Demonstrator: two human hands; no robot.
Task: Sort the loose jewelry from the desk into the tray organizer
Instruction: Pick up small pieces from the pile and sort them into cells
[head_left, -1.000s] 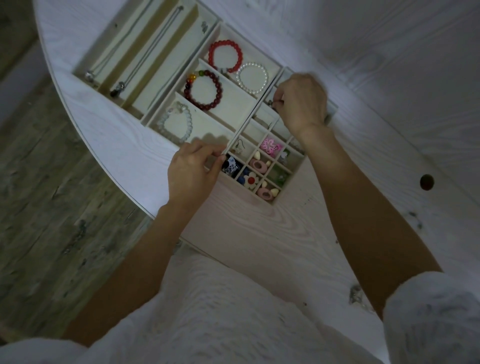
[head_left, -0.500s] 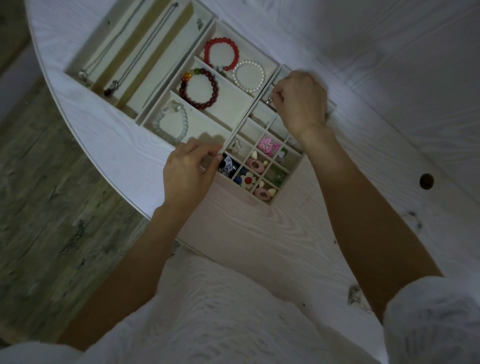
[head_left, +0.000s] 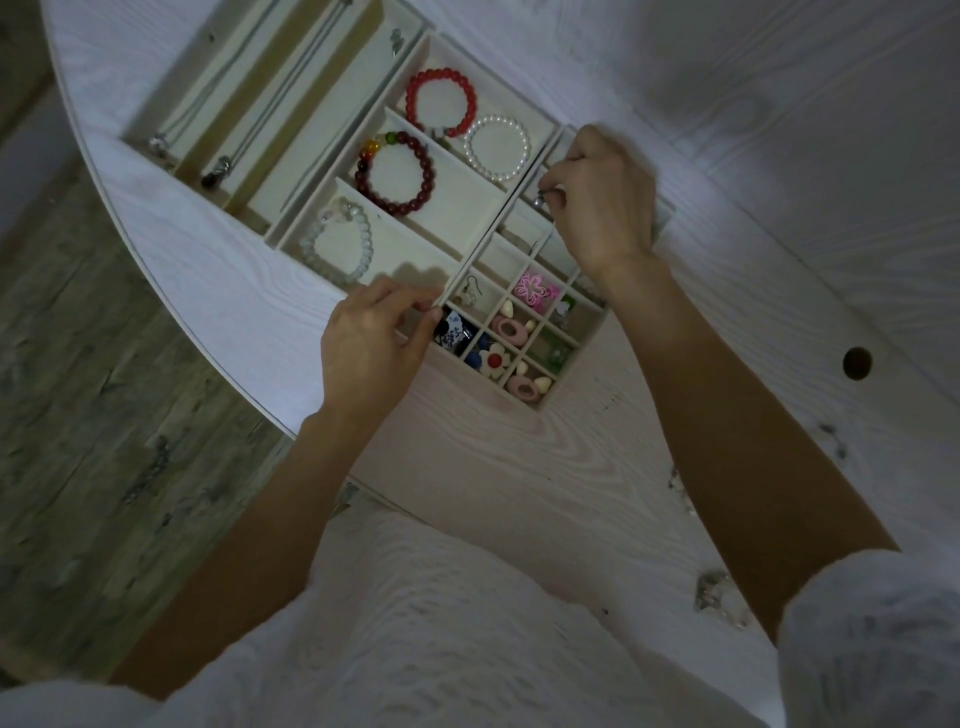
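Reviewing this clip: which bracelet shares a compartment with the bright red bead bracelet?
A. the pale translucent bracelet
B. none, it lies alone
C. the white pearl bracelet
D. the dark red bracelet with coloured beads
C: the white pearl bracelet lies beside the bright red bead bracelet in the far compartment of the tray, while the dark red bracelet and the pale bracelet each sit behind their own dividers.

Dim room, weathered wood floor

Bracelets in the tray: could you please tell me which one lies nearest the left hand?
The pale bracelet, alone in the nearest bracelet compartment, beside the left hand.
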